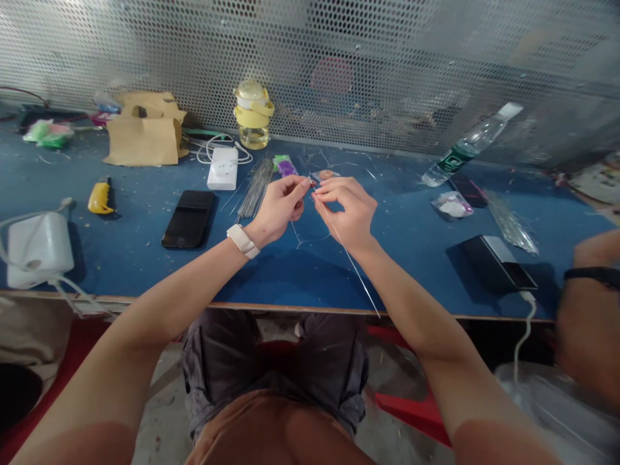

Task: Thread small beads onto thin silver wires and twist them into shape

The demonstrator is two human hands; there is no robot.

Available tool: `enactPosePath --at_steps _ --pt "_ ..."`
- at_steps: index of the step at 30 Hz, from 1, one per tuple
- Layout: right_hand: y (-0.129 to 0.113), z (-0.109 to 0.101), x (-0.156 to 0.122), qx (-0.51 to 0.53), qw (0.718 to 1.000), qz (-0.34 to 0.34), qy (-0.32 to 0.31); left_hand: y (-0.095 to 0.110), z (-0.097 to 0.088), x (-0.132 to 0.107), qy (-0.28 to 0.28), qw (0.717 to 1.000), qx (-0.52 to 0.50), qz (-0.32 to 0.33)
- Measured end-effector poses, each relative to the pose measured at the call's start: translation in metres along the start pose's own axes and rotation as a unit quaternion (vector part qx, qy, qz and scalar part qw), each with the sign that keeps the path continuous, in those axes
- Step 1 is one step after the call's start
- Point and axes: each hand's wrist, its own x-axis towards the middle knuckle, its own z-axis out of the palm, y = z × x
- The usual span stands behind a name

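Observation:
Over the blue table, my left hand [279,210] and my right hand [347,210] meet with fingertips nearly touching. Both pinch a thin silvery wire [356,268], whose long straight end slants down past my right wrist to the table's front edge. A tiny orange-red bit [312,183] shows at the fingertips; its kind is too small to make out. Below the hands hangs a thin bent strand [299,243], and I cannot tell whether it joins the wire. Beside my left hand lies a bundle of straight grey wires [256,190], with a purple and green packet [285,166] behind.
Left of the wires lie a black phone [188,219], a white power bank [223,169] and a yellow cutter [101,197]. A yellow-lidded bottle [253,116] stands behind. To the right are a tilted water bottle [467,150], a black box [498,263] and another person's arm [588,310].

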Motion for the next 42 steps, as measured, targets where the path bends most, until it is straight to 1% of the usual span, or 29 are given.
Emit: enactPosePath --at_steps 4,9,15,20,23,26,29,31,34,37,42 --pt "0.0 -0.001 0.001 0.003 1.0 -0.012 0.002 0.0 0.0 0.0 0.002 1.0 0.001 0.008" --pt "0.001 -0.002 0.003 -0.008 0.999 0.012 -0.031 0.0 -0.002 0.0 0.006 1.0 0.003 0.013" --pt "0.001 -0.005 0.005 -0.011 0.999 -0.001 -0.05 0.001 -0.002 -0.001 -0.007 0.999 -0.029 0.023" --pt "0.001 -0.005 0.005 -0.002 1.0 -0.009 -0.02 -0.001 -0.001 -0.001 0.0 0.999 -0.01 0.038" --pt "0.001 -0.005 0.005 0.023 0.999 0.028 -0.016 -0.002 -0.001 0.0 0.005 0.999 0.01 0.051" --pt "-0.001 -0.004 0.005 0.049 0.993 0.103 -0.018 -0.002 -0.002 0.001 0.011 0.998 0.039 0.057" --pt "-0.001 -0.001 0.006 0.108 0.978 0.179 -0.003 -0.002 -0.003 0.001 0.011 0.995 0.068 0.075" --pt "0.0 0.001 0.006 0.165 0.963 0.212 0.014 -0.003 -0.004 0.0 0.005 0.99 0.094 0.101" --pt "0.002 0.003 0.008 0.235 0.941 0.241 0.027 -0.004 -0.005 -0.002 -0.022 0.983 0.127 0.129" --pt "0.003 0.003 0.009 0.29 0.915 0.278 0.028 -0.004 -0.004 -0.003 -0.05 0.981 0.123 0.143" --pt "0.0 0.004 0.011 0.354 0.877 0.322 0.049 -0.003 -0.003 -0.002 -0.061 0.976 0.127 0.166"
